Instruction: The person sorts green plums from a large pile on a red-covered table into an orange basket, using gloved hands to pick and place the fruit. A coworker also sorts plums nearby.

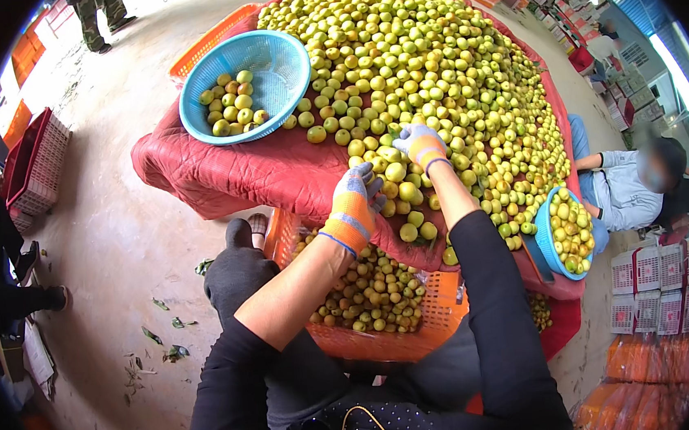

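Note:
A broad heap of small yellow-green fruits (447,52), which look like jujubes, covers a red quilted cloth (242,168) before me. My left hand (351,209), in an orange and grey work glove, hovers at the heap's near edge. Its fingers are apart and slightly curled, with no fruit visible in them. Farther into the heap is my gloved right hand (422,147), fingers bent down among the fruits; whether it grips one is hidden. Beneath the cloth's edge, between my legs, an orange plastic crate (445,310) holds browner fruits (376,298).
A blue plastic basket (282,67) with several fruits stands at the cloth's left. Another blue basket (544,240), full, sits at the right edge near a seated person (630,184). White crates (663,279) are stacked at right. Leaves (175,352) litter the floor.

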`<action>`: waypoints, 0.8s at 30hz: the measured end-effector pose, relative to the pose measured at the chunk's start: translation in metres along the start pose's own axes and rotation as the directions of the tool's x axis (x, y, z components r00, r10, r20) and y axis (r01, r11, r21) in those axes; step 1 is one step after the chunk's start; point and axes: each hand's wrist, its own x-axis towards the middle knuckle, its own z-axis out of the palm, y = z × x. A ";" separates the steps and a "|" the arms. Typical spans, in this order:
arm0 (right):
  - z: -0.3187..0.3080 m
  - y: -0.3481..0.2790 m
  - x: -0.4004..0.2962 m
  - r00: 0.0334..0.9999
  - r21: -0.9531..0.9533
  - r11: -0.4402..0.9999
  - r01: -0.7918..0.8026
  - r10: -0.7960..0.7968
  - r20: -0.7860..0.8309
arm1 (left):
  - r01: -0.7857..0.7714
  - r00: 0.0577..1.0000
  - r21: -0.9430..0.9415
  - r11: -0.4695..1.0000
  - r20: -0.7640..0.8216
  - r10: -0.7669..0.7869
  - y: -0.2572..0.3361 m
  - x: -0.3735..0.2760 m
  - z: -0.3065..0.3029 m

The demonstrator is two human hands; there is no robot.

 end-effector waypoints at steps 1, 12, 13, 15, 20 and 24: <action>-0.003 0.009 -0.008 0.998 0.111 0.992 0.055 -0.050 -0.048 | -0.002 1.000 -0.002 1.000 0.010 0.002 0.000 0.001 -0.002; -0.071 0.290 -0.038 0.722 0.932 0.334 0.138 0.610 -0.326 | -0.171 0.985 0.012 0.985 0.018 0.171 0.019 0.017 -0.018; -0.063 0.318 -0.046 0.737 0.947 0.312 0.081 0.620 -0.267 | -0.215 0.976 0.039 0.976 0.039 0.213 0.016 0.022 -0.014; -0.064 0.403 -0.082 0.813 0.836 0.543 -0.073 0.519 -0.266 | -0.243 0.964 0.101 0.965 0.138 0.228 -0.002 0.025 0.019; 0.035 0.204 -0.113 0.804 0.090 0.921 -0.378 0.375 -0.463 | -0.453 0.891 0.206 0.867 0.144 0.431 0.018 0.094 -0.027; 0.003 0.190 -0.142 0.904 0.093 0.945 -0.314 0.328 -0.273 | -0.357 0.934 0.362 0.861 0.151 0.323 0.000 0.092 0.003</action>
